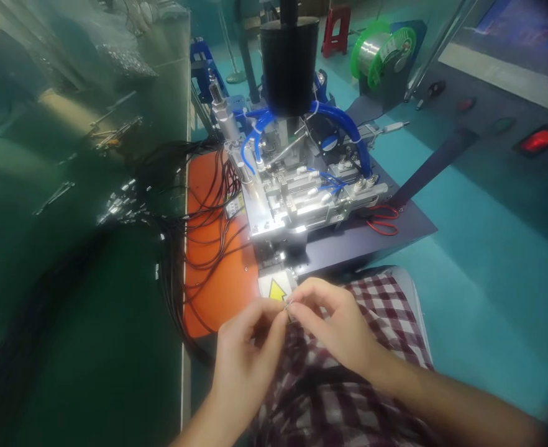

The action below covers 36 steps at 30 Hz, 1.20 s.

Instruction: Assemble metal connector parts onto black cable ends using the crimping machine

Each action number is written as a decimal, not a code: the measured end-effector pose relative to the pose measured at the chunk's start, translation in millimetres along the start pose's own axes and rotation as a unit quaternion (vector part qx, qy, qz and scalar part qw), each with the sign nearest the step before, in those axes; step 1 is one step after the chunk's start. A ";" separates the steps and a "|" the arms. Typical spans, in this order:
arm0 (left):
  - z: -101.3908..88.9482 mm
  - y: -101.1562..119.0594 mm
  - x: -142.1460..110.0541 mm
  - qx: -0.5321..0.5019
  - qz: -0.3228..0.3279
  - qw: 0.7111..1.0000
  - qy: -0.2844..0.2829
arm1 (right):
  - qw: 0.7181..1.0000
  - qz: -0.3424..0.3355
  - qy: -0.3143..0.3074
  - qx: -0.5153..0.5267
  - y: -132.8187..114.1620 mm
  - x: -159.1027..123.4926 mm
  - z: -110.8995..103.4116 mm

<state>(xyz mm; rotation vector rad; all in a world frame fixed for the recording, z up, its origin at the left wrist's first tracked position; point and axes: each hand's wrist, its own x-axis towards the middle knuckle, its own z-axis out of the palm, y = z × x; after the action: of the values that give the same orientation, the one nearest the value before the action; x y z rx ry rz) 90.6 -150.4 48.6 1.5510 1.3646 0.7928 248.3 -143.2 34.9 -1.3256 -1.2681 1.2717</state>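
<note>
On the green surface at far left, black cables lie in a thick bundle, silver ends clustered among them. Beside it, black leads cross an orange plate. Next comes the left hand, its fingers pinched on a small piece too little to identify, in front of a metal machine with blue tubes. Meeting it, the right hand also has fingers closed on that piece. Farther right are a green spool and a glowing red switch.
</note>
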 end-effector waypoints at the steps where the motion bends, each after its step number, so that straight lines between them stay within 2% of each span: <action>1: 0.2 0.3 0.2 0.001 -0.003 1.000 0.003 | 0.999 0.030 -0.010 0.039 -2.0 1.6 1.7; 3: 0.3 1.9 1.3 -0.004 -0.009 1.000 0.013 | 0.990 0.085 -0.023 0.110 -3.1 3.2 4.8; 6: -1.1 6.4 4.6 -0.032 -0.030 0.999 0.018 | 0.977 0.128 -0.024 0.170 -0.4 3.4 7.4; 10: -5.0 8.4 11.1 -0.101 -0.094 0.990 0.004 | 0.971 0.140 -0.041 0.189 2.6 2.6 7.2; 13: -5.8 6.2 16.3 -0.147 -0.133 0.980 0.001 | 0.977 0.131 -0.050 0.161 1.9 2.0 6.8; 15: -5.2 6.2 20.5 -0.183 -0.156 0.971 -0.001 | 0.993 0.071 -0.019 0.091 1.4 2.8 6.7; 17: -5.0 8.8 26.3 -0.218 -0.179 0.959 -0.009 | 0.999 -0.044 0.025 -0.011 1.2 6.3 6.4; 19: -6.0 12.6 33.8 -0.250 -0.199 0.948 -0.016 | 0.981 -0.155 0.056 -0.100 0.8 13.1 6.1; 21: -8.3 15.2 42.8 -0.283 -0.214 0.935 -0.019 | 0.973 -0.188 0.062 -0.122 -0.7 22.8 5.9; 22: -9.5 15.6 47.6 -0.301 -0.221 0.927 -0.022 | 0.979 -0.166 0.053 -0.102 -1.9 28.1 5.9; 24: -11.5 14.7 57.2 -0.335 -0.238 0.911 -0.037 | 0.997 -0.068 0.011 -0.021 -4.3 38.5 5.9; 26: -12.4 12.6 65.5 -0.350 -0.252 0.901 -0.052 | 0.997 0.031 -0.030 0.060 -5.5 46.7 5.4; 27: -12.5 11.5 68.9 -0.350 -0.255 0.900 -0.054 | 0.994 0.056 -0.039 0.080 -5.1 49.6 5.0; 29: -12.3 10.0 73.6 -0.335 -0.253 0.906 -0.050 | 0.995 0.053 -0.024 0.083 -2.3 53.0 3.9; 33: -11.8 7.3 77.8 -0.264 -0.257 0.928 -0.064 | 0.999 -0.029 0.026 0.018 7.7 54.5 3.6; 36: -10.6 2.1 80.5 -0.236 -0.248 0.939 -0.041 | 0.996 -0.067 0.045 -0.033 14.4 55.5 5.4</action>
<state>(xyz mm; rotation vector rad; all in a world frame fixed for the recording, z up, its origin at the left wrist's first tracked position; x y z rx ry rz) 97.0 -69.5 47.3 0.8097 1.3048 0.6619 241.7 -89.7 14.7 -1.3066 -1.3223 1.0731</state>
